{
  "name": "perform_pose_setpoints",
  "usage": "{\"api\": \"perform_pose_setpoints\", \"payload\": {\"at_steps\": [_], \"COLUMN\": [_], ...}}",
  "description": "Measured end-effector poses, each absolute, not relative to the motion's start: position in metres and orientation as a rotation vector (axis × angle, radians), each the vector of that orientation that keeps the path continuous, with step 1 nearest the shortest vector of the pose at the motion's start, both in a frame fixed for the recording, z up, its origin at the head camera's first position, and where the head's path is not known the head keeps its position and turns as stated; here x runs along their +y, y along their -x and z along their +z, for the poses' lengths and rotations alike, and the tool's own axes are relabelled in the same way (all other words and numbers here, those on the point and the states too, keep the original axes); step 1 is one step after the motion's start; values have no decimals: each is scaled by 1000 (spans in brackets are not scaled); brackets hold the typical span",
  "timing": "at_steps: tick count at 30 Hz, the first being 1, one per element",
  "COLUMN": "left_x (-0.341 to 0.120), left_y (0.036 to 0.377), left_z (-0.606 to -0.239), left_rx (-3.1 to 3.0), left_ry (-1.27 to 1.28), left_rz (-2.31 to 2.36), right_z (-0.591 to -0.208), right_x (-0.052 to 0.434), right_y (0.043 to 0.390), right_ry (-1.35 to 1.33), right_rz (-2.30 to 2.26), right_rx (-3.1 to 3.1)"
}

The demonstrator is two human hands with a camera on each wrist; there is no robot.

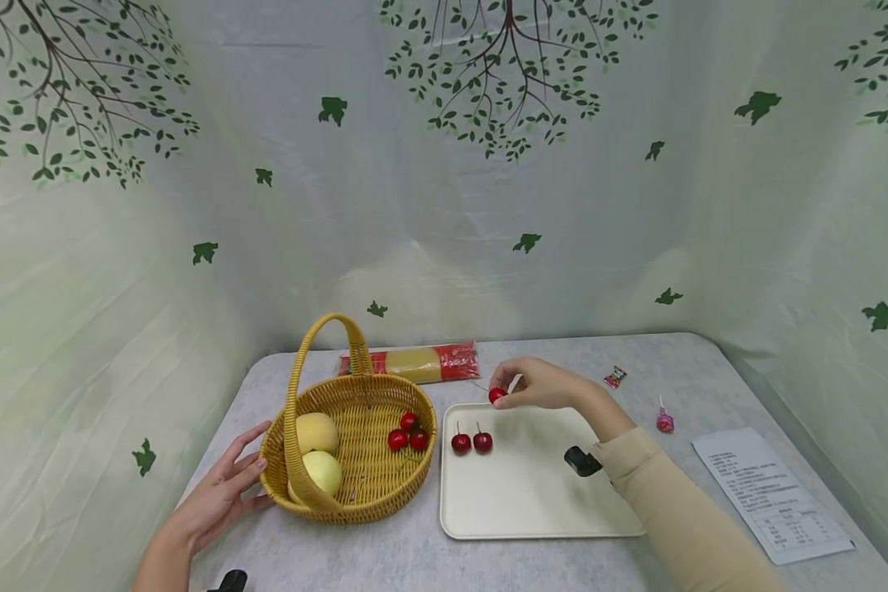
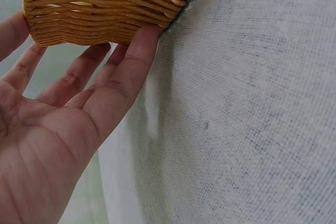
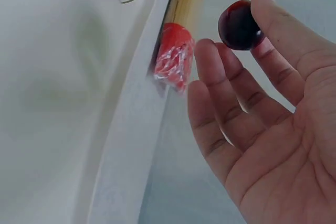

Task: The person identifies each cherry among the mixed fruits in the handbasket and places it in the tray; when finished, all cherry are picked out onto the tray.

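A cherry (image 1: 497, 395) is pinched by the right hand (image 1: 543, 385) above the tray (image 1: 533, 501). The basket (image 1: 355, 485) is touched by the flat, open left hand (image 1: 218, 493).

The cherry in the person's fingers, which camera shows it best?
The right wrist view: the cherry fills the frame close up, dark red, pinched by the fingertips of the right hand. The head view shows it only as a small red dot above the tray. The left wrist view misses it.

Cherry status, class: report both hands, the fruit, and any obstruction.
Right hand pinches cherry over the tray's far edge. Left hand steadies wicker basket, fingers straight. Two cherries on tray; path clear.
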State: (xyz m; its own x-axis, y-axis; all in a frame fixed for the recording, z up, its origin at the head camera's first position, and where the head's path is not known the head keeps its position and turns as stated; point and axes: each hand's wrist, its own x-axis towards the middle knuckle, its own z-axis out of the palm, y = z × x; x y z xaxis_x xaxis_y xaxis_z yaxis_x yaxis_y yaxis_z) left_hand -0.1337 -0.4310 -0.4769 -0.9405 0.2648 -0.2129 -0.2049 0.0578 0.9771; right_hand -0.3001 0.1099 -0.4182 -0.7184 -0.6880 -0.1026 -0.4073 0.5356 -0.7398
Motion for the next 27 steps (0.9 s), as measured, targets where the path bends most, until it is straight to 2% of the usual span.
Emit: {"api": "perform_pose_setpoints", "payload": {"at_steps": [12,27], "left_x": [-431,-429], "left_y": [135,134], "left_z": [-480,-482], "left_rx": [1983,1966], "left_ry": [-108,-151], "left_rz": [1978,2006], "right_z": [-445,-474], "right_x": [122,111], "right_y": [296,289], "right_ry": [858,769], "right_rz": [-1053,-940], "right_rx": [2459,2495]}}
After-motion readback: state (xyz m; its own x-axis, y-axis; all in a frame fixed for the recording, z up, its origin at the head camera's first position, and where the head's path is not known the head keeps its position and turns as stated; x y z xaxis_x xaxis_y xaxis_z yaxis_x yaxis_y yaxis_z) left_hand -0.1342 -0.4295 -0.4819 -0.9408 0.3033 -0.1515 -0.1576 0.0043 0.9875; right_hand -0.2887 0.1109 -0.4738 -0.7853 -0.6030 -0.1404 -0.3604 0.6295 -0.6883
